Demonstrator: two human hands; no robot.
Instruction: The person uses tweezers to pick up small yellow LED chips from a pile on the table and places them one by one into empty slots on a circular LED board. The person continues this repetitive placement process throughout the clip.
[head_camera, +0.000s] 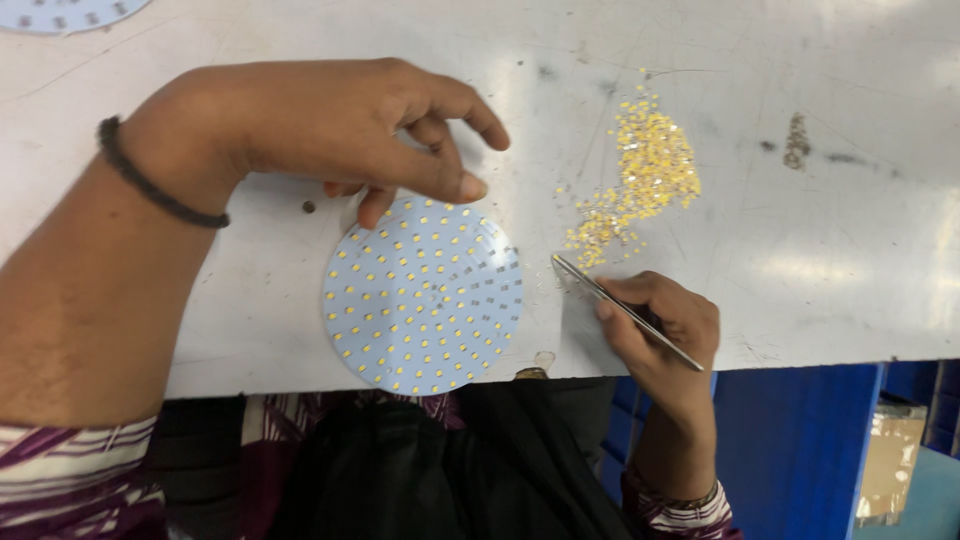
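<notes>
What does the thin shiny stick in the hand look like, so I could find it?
Start at the round white disc dotted with yellow squares on the grey table. Just to its right, the right hand pinches slim silver metal tweezers. Unlike the loose pile of tiny yellow chips above, they are long, pointed and shiny.

The left hand reaches in from the left with wrist bent, fingers curled loosely downward, thumb and a fingertip extended; a dark band circles the wrist. The right hand comes up from below, fingers pinched closed, forearm in a striped sleeve.
</notes>
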